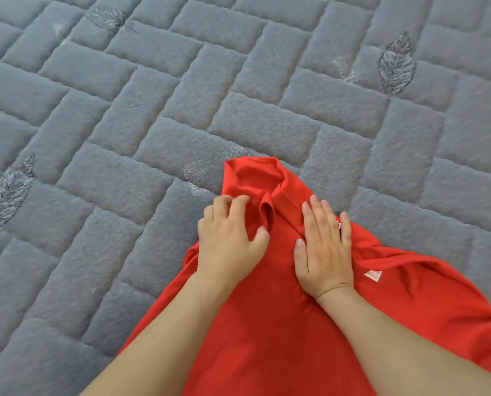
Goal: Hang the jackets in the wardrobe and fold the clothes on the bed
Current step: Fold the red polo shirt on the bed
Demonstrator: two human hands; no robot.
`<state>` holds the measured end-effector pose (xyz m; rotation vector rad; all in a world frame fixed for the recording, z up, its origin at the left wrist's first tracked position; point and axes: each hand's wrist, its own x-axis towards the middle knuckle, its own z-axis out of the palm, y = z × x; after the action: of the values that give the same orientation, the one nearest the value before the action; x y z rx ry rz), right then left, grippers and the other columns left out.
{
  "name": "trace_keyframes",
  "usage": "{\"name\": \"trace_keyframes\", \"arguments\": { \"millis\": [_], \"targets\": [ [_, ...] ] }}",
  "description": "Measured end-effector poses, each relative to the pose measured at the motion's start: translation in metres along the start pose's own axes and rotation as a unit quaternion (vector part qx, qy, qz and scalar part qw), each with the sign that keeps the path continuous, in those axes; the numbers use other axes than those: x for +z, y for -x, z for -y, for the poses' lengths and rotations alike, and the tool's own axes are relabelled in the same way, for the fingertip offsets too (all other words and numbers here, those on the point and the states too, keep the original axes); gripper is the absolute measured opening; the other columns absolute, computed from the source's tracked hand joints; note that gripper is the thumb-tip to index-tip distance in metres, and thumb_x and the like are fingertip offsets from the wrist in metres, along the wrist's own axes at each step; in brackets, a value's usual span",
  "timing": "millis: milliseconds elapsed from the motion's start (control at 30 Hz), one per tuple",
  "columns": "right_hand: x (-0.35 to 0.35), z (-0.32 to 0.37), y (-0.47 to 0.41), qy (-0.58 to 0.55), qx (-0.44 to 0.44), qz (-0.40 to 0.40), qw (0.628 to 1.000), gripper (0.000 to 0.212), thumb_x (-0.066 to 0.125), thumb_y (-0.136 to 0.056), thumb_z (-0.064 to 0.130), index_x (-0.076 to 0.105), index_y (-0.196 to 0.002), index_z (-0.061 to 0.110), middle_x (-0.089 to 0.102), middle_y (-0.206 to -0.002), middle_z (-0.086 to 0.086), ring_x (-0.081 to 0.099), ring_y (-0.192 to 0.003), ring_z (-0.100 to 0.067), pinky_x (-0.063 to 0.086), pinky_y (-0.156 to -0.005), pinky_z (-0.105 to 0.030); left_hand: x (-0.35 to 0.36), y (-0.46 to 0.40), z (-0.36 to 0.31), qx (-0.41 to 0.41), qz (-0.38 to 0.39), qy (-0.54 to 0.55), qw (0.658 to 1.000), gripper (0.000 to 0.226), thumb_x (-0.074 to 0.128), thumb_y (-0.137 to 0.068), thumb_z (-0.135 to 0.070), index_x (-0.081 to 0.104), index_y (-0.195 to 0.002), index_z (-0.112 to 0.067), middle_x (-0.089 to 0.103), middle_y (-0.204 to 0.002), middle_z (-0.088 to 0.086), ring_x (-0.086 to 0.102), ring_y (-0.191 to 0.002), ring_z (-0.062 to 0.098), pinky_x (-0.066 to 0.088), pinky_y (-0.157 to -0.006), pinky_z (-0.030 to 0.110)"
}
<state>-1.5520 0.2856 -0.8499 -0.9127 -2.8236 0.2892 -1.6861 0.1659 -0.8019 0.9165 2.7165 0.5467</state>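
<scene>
I judge the red shirt (267, 310) on the quilt (153, 110) light and limp: my right hand (324, 247) presses flat beside its collar (284, 201), left hand (227, 238) curled, bunching cloth there

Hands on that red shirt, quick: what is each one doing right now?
Left hand: fingers curled, bunching the red shirt near its collar.
Right hand: open, pressed flat on the shirt.
</scene>
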Motion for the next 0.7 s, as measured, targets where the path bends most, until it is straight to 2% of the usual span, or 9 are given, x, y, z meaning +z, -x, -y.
{"name": "trace_keyframes", "arguments": {
  "millis": [67, 100, 233, 400, 500, 600, 700],
  "targets": [
    [0.001, 0.0, -0.001, 0.011, 0.0, 0.007, 1.0, 0.069, 0.04, -0.084, 0.029, 0.035, -0.149, 0.007, 0.026, -0.159, -0.007, 0.022, -0.148, -0.023, 0.011, -0.119, -0.052, 0.014, 0.008, 0.012, 0.039, 0.049, -0.088, 0.994, 0.066, 0.051, -0.083, -0.05, 0.039, -0.146, -0.032, 0.038, -0.138, 0.004, 0.035, -0.126, 0.027, 0.026, -0.107, 0.044],
    [0.002, 0.0, -0.001, 0.014, -0.001, 0.009, 1.0, 0.07, 0.041, -0.083, 0.029, 0.035, -0.149, 0.006, 0.026, -0.159, -0.007, 0.022, -0.147, -0.023, 0.011, -0.119, -0.052, 0.02, 0.013, 0.017, 0.069, 0.039, -0.112, 0.991, 0.063, 0.051, -0.087, -0.049, 0.038, -0.148, -0.034, 0.039, -0.141, 0.007, 0.035, -0.129, 0.029, 0.025, -0.11, 0.046],
    [0.005, 0.0, -0.001, 0.017, -0.004, 0.007, 1.0, 0.071, 0.042, -0.082, 0.029, 0.035, -0.149, 0.007, 0.027, -0.159, -0.007, 0.022, -0.148, -0.023, 0.01, -0.119, -0.052, 0.043, 0.022, 0.03, 0.18, -0.073, -0.146, 0.97, 0.048, 0.052, -0.095, -0.036, 0.048, -0.143, -0.033, 0.052, -0.135, 0.009, 0.042, -0.128, 0.031, 0.025, -0.113, 0.057],
    [0.008, -0.002, -0.001, 0.024, -0.013, -0.003, 1.0, 0.072, 0.043, -0.082, 0.029, 0.035, -0.15, 0.007, 0.027, -0.159, -0.008, 0.023, -0.147, -0.024, 0.011, -0.119, -0.052, 0.048, 0.013, 0.034, 0.193, -0.067, -0.121, 0.971, 0.055, 0.053, -0.093, -0.043, 0.048, -0.143, -0.02, 0.047, -0.145, 0.006, 0.038, -0.138, 0.028, 0.018, -0.117, 0.057],
    [0.01, -0.002, 0.0, 0.016, -0.022, -0.013, 1.0, 0.071, 0.044, -0.082, 0.027, 0.035, -0.15, 0.007, 0.029, -0.158, -0.008, 0.024, -0.147, -0.024, 0.01, -0.12, -0.051, 0.048, 0.015, 0.031, 0.2, -0.081, -0.116, 0.969, 0.052, 0.052, -0.092, -0.034, 0.053, -0.139, -0.01, 0.047, -0.148, 0.007, 0.038, -0.14, 0.029, 0.019, -0.117, 0.057],
    [0.007, -0.004, 0.002, -0.013, -0.027, -0.022, 0.999, 0.07, 0.045, -0.083, 0.026, 0.036, -0.149, 0.008, 0.031, -0.157, -0.008, 0.026, -0.146, -0.024, 0.008, -0.12, -0.05, 0.044, 0.016, 0.024, 0.22, -0.081, -0.161, 0.959, 0.044, 0.048, -0.089, -0.021, 0.063, -0.125, -0.003, 0.056, -0.138, 0.012, 0.048, -0.132, 0.033, 0.025, -0.115, 0.056],
    [-0.013, -0.006, 0.004, -0.131, -0.038, -0.003, 0.991, 0.071, 0.043, -0.08, 0.019, 0.036, -0.149, 0.01, 0.032, -0.157, -0.004, 0.024, -0.147, -0.019, 0.001, -0.121, -0.044, 0.028, 0.02, 0.003, 0.194, -0.095, -0.222, 0.951, 0.03, 0.048, -0.091, -0.012, 0.069, -0.111, -0.003, 0.066, -0.125, 0.012, 0.058, -0.121, 0.033, 0.027, -0.115, 0.056]
  ]
}}
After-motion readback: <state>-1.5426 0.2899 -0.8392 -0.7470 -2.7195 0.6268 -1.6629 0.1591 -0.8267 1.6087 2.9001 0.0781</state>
